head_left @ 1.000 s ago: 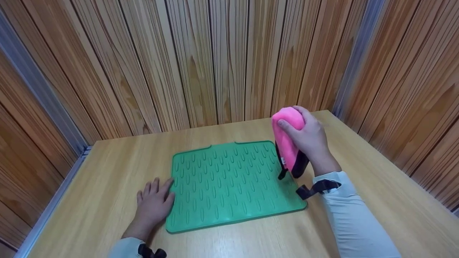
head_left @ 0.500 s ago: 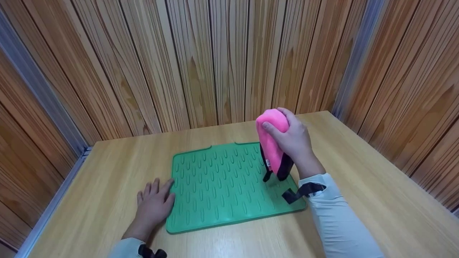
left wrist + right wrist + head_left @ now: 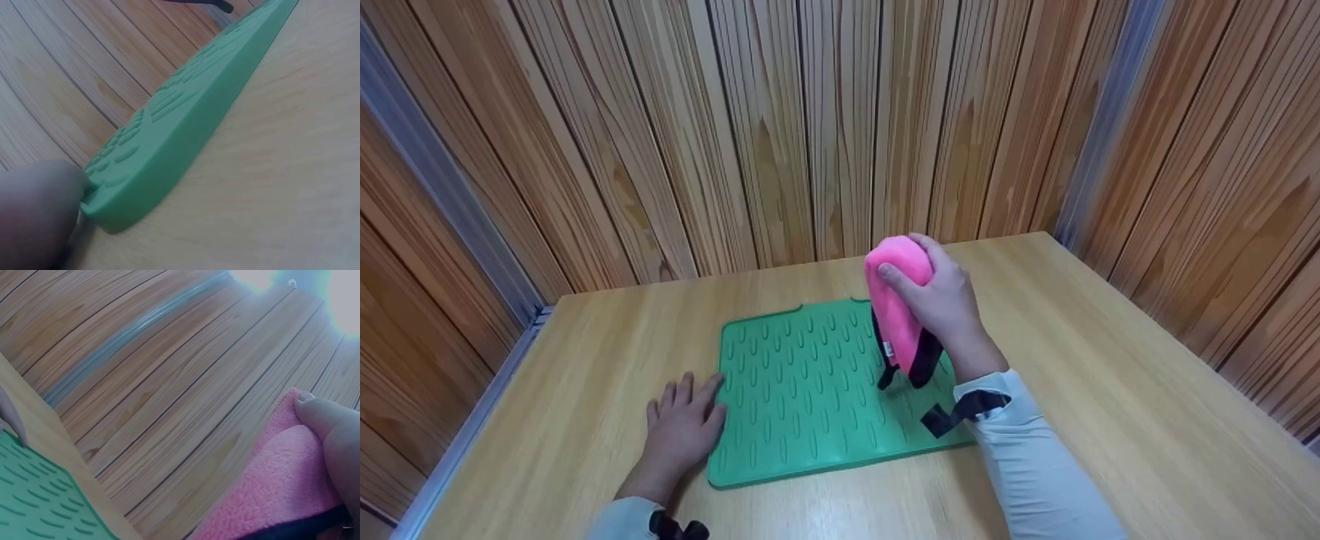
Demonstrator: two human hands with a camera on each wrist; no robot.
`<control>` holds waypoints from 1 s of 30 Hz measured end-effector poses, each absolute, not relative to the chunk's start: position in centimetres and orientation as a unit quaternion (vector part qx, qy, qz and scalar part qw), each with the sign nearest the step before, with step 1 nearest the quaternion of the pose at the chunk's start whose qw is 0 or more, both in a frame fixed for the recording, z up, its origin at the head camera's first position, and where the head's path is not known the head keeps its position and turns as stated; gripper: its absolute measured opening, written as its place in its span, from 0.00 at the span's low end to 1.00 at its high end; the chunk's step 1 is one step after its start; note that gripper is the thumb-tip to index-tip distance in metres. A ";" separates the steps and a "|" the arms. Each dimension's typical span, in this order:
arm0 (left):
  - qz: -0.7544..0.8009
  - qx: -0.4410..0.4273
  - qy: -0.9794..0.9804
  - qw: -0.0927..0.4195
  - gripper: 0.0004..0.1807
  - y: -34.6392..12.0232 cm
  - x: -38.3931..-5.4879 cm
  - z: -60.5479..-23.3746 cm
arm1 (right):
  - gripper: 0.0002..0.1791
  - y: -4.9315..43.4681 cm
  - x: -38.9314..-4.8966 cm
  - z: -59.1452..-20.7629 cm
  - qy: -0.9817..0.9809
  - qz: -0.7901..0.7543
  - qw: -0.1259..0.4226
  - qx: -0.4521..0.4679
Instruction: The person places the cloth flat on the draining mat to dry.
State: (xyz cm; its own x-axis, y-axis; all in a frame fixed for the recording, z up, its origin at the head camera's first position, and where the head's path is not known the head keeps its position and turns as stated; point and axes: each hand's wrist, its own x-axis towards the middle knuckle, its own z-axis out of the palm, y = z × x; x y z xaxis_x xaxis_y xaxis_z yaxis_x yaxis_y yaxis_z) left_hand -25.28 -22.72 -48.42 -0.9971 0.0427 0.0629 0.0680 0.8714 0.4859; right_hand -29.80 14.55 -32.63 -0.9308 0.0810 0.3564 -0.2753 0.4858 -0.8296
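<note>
My right hand (image 3: 934, 300) grips a folded pink fleecy cloth (image 3: 896, 300) by its upper part, thumb on the near side. The cloth has black edging and a small white label, and its lower end hangs over the right half of a green silicone mat (image 3: 810, 382). In the right wrist view, the thumb presses the soft pile of the pink cloth (image 3: 287, 478). My left hand (image 3: 682, 424) lies spread on the table, fingertips and thumb along the mat's left edge. The left wrist view shows that hand (image 3: 39, 202) right against a corner of the mat (image 3: 163, 163).
The mat has rows of raised oblong ribs and lies on a light wooden table (image 3: 532, 420). Wood-plank walls (image 3: 780, 135) stand behind and at both sides, with metal strips (image 3: 1099, 142) in the corners. Black straps (image 3: 975, 405) circle both sleeved wrists.
My right hand has moved left and slightly toward me with the pink cloth, from the mat's right edge to above its right half. The left hand and the mat have stayed put.
</note>
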 end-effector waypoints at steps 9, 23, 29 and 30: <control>-0.244 -0.032 -0.969 0.040 0.30 -22.6 -25.1 -48.4 | 0.47 12.1 -29.7 -33.0 -0.830 0.529 0.161 0.069; -0.248 -0.033 -0.968 0.032 0.31 -22.7 -25.3 -48.3 | 0.44 9.8 -29.5 -34.1 -0.807 0.570 0.137 0.077; -0.249 -0.034 -0.967 0.031 0.31 -22.7 -25.3 -48.2 | 0.44 9.5 -29.9 -35.3 -0.800 0.581 0.127 0.074; -0.249 -0.034 -0.967 0.033 0.31 -22.7 -25.3 -48.2 | 0.43 9.5 -30.0 -35.6 -0.798 0.584 0.126 0.073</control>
